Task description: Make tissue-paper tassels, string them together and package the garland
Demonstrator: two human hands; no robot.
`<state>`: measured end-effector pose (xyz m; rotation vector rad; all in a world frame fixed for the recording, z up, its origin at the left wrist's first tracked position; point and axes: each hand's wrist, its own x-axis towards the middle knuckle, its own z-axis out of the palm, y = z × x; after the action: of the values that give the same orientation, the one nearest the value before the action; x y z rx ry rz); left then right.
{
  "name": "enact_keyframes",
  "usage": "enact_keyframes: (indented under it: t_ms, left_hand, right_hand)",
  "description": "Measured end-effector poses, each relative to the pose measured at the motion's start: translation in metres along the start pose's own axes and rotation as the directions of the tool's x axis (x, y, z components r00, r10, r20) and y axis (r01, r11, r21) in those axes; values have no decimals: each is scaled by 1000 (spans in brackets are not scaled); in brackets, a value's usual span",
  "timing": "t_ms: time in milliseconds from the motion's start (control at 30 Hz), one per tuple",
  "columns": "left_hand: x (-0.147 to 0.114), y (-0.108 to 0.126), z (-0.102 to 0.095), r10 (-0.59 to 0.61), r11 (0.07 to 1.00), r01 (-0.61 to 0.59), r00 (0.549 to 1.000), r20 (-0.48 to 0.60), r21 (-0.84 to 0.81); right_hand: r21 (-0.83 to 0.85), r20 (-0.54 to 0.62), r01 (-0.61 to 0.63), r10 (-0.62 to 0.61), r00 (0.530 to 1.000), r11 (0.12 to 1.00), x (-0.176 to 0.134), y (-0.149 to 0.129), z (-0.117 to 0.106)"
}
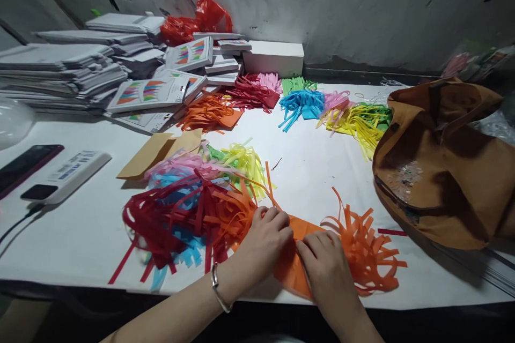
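An orange fringed tissue-paper tassel (292, 273) lies at the table's front, its plain middle band flat and cut strips spreading at both ends. Curled fingers of my left hand (265, 238) pinch the band on its left side. My right hand (328, 262) presses close beside it, fingers bent onto the same band; the fingertips of both are partly hidden. To the left, a heap of dark red tassel strips (161, 220) overlaps the orange ones, with blue, pink and yellow-green tassels (245, 163) behind.
Fringed bundles, including blue ones (303, 104), line the back. Stacked white packets (52, 75) and a white box (277, 58) stand by the wall. A brown bag (454, 182) fills the right. Left are a phone (30, 169), a power bank (66, 177) and a tan envelope (148, 158).
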<state>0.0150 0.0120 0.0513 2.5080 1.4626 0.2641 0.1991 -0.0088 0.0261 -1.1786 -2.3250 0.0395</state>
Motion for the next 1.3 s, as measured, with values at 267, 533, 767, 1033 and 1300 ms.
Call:
enact_keyframes:
  t_ms: [267, 533, 767, 1033, 1300]
  left_hand:
    - [-2, -4, -1, 163, 984, -160, 986, -24, 74]
    - [-2, -6, 8, 79, 997, -79, 996, -49, 8]
    - [5, 7, 6, -81, 996, 81, 997, -8, -23]
    - [19, 10, 1, -15, 986, 11, 1000, 21, 169]
    - [17, 8, 5, 314, 914, -307, 949, 18, 263]
  right_hand:
    - [83, -28, 19, -17, 999, 996, 10, 2, 10]
    - [104, -21, 23, -21, 1000, 994, -5, 17, 3]
    - [45, -37, -94, 96, 995, 995, -34, 39, -11]
    - [-64, -101, -411, 404, 909, 910, -14, 10, -6]
    - [24, -33, -156, 157, 987, 987, -15, 12, -3]
